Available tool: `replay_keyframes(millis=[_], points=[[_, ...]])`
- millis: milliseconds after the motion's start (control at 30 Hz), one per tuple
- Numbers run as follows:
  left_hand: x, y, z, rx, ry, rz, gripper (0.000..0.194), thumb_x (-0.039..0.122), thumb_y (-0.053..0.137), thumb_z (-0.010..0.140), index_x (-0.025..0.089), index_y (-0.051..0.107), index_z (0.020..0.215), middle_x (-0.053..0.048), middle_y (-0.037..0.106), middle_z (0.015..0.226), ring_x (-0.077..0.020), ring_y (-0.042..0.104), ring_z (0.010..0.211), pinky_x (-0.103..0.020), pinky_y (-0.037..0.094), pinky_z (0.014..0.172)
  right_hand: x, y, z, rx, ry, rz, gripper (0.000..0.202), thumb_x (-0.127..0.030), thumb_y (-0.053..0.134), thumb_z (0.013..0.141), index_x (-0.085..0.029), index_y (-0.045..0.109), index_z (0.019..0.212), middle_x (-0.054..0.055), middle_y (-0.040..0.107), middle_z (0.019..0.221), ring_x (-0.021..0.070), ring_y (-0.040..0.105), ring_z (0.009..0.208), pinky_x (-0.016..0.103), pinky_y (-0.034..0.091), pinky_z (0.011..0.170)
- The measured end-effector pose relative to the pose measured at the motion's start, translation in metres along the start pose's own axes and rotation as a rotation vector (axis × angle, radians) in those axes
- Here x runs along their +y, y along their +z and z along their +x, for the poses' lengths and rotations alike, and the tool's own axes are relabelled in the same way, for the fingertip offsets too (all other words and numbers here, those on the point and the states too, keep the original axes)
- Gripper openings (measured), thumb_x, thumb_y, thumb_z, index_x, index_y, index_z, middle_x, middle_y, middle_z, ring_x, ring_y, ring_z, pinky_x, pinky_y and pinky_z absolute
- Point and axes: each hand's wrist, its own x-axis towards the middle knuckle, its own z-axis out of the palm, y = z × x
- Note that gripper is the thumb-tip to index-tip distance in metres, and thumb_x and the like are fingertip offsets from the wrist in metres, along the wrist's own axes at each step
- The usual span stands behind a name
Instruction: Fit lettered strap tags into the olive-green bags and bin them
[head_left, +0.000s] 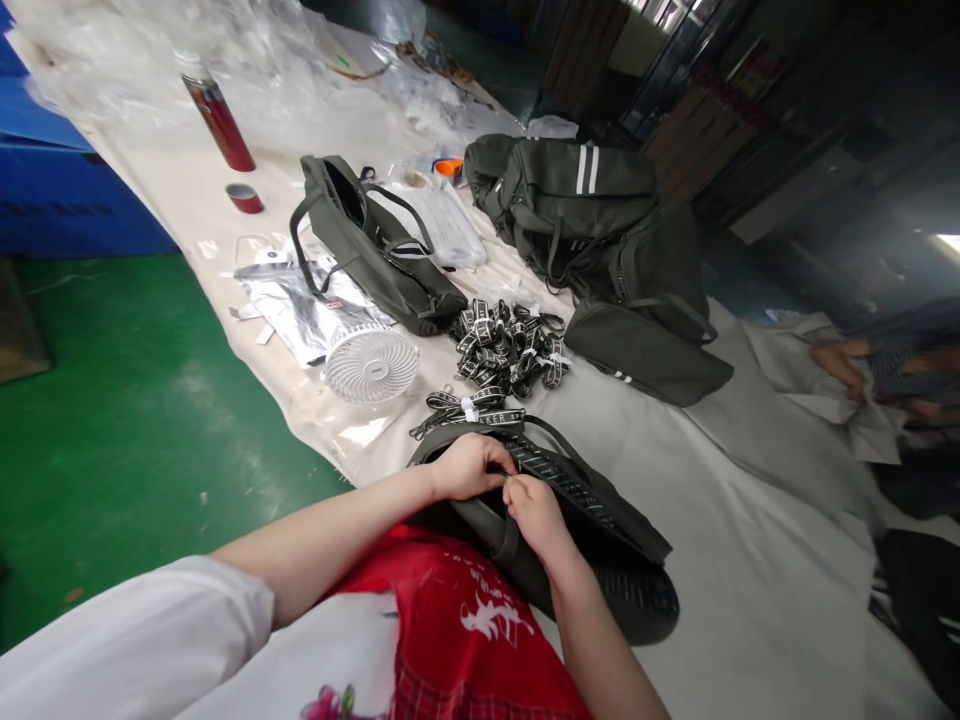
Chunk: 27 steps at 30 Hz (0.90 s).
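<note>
A dark green bag [622, 540] lies unzipped in front of me, its patterned lining showing. My left hand [469, 467] is closed at the near edge of its opening, thumb and fingers pinched together. Right beside it, fingertips nearly touching, my right hand [534, 508] is pinched on the same edge. Whatever small part sits between the fingertips is too small to make out. Just beyond the bag is a bundled black strap [471, 408] with white lettering, and behind that a heap of similar straps [510, 345].
Another green bag [375, 250] lies farther back, near a white fan [371, 365] and silver packaging [289, 300]. A red flask [225, 130] and red cup [244, 198] stand at the left. More bags [585, 210] are piled behind. A person's arm [840, 365] shows far right.
</note>
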Motion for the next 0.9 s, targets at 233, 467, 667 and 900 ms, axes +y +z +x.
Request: replay_keyframes(millis=[233,467,667,900], points=[[-0.015,0.01,0.009,0.058,-0.172,-0.146,0.01,0.024,0.071,0.078,0.019,0.076,0.085,-0.002,0.075,0.085,-0.0164,0.068,0.079,-0.022,0.049,0.076,0.005,-0.018,-0.009,0.126,-0.105,-0.143,0.036,-0.047,0.036,0.093,-0.023,0.048,0.069,0.0,0.055,0.064,0.0157,0.048,0.061,0.027,0.036,0.06],[-0.025,0.008,0.011,-0.028,-0.254,-0.217,0.025,0.038,0.063,0.084,0.016,0.076,0.087,-0.001,0.073,0.08,-0.0158,0.063,0.075,-0.021,0.048,0.073,0.012,-0.01,-0.005,0.212,-0.137,-0.194,0.038,-0.041,0.034,0.094,-0.024,0.044,0.062,0.001,0.056,0.061,0.0162,0.048,0.059,0.028,0.034,0.06],[-0.034,0.005,0.01,-0.108,-0.307,-0.279,0.034,0.041,0.057,0.087,0.014,0.076,0.09,-0.002,0.072,0.08,-0.0159,0.06,0.073,-0.021,0.046,0.07,0.015,-0.003,0.005,0.21,-0.089,-0.253,0.034,-0.034,0.04,0.09,-0.023,0.046,0.059,0.0,0.054,0.056,0.0154,0.048,0.056,0.027,0.031,0.059],[-0.034,0.005,0.01,-0.102,-0.31,-0.271,0.035,0.042,0.056,0.086,0.013,0.075,0.084,-0.001,0.068,0.073,-0.0149,0.057,0.068,-0.021,0.044,0.066,0.016,0.0,0.011,0.153,-0.086,-0.253,0.033,-0.033,0.04,0.089,-0.022,0.046,0.058,-0.001,0.052,0.054,0.0138,0.044,0.053,0.028,0.027,0.055]])
